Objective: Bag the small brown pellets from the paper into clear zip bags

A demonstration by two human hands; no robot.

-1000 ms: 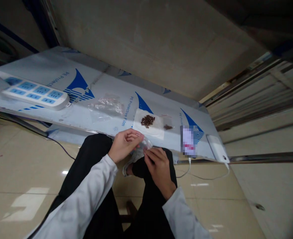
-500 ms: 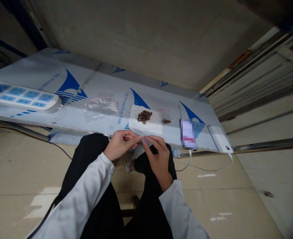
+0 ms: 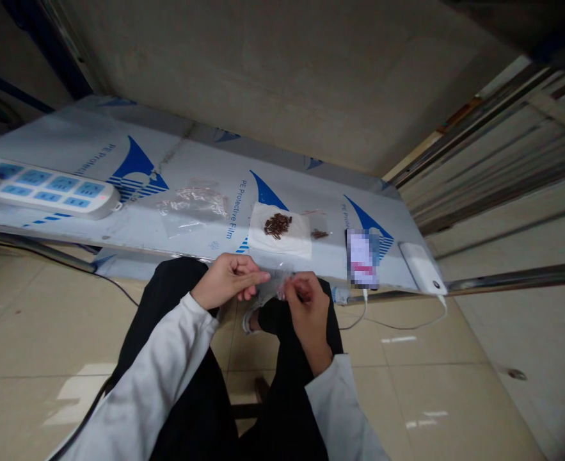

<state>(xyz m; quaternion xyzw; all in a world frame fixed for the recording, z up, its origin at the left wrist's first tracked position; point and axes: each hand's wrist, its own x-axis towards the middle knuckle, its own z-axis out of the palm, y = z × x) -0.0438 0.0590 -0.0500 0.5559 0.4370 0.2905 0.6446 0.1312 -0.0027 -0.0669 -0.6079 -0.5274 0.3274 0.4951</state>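
Between my hands, just past the bench's front edge, a clear plastic bag (image 3: 273, 280) is stretched out. My left hand (image 3: 231, 280) pinches one side of it between thumb and fingers. The other side is gripped by my right hand (image 3: 308, 301), whose fingers are curled in. Beyond them, a heap of small brown pieces (image 3: 278, 225), perhaps screws or capsules, lies on a white sheet (image 3: 289, 246). Right beside that sheet, a small clear bag with a red seal line (image 3: 319, 224) holds a few of the same brown pieces.
Several empty clear bags (image 3: 193, 208) lie left of the sheet. A white power strip with blue labels (image 3: 54, 191) is at the bench's left. To the right are a plugged-in phone (image 3: 363, 258) and a white device (image 3: 423, 267). Film-covered bench (image 3: 224, 163) meets a wall behind.
My hands have drawn apart, and the clear bag now shows spread between them. The right hand has turned and its fingers are curled more tightly.
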